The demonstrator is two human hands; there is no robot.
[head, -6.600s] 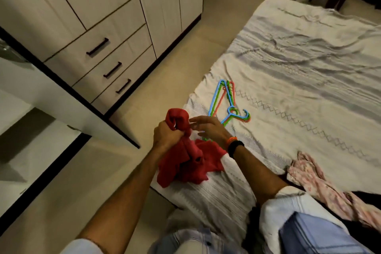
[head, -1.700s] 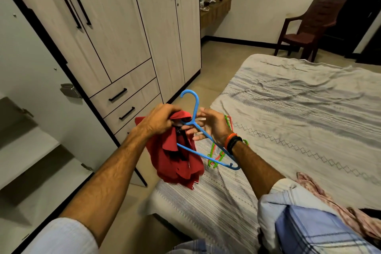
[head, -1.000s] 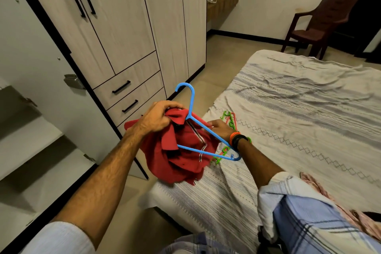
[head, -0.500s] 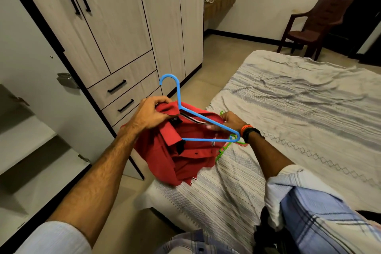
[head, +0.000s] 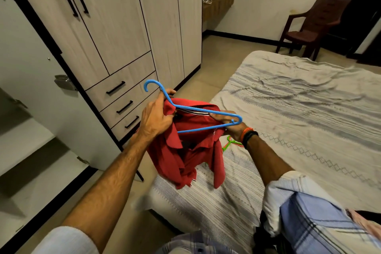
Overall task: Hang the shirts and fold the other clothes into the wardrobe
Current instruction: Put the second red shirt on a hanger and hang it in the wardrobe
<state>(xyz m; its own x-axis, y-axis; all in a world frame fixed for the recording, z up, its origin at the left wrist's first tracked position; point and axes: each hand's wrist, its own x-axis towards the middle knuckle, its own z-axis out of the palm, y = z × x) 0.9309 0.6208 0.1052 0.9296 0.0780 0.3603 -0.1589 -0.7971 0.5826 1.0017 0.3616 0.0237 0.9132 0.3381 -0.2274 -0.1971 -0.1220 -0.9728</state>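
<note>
One red shirt (head: 191,146), held over bed edge (head: 206,202), blue hanger (head: 198,109) partly inside collar. Left hand (head: 154,117) gripping collar and hanger neck; right hand (head: 228,126) clutching shirt shoulder at hanger end. Wardrobe (head: 115,33) beside, left.

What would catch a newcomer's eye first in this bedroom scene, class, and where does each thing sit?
The red shirt stands out at centre, hanging above the bed's near corner, with a blue hanger being worked into its collar. The left hand grips the collar by the hook, and the right hand holds the hanger's far end. The wardrobe fills the left, one door open.
</note>
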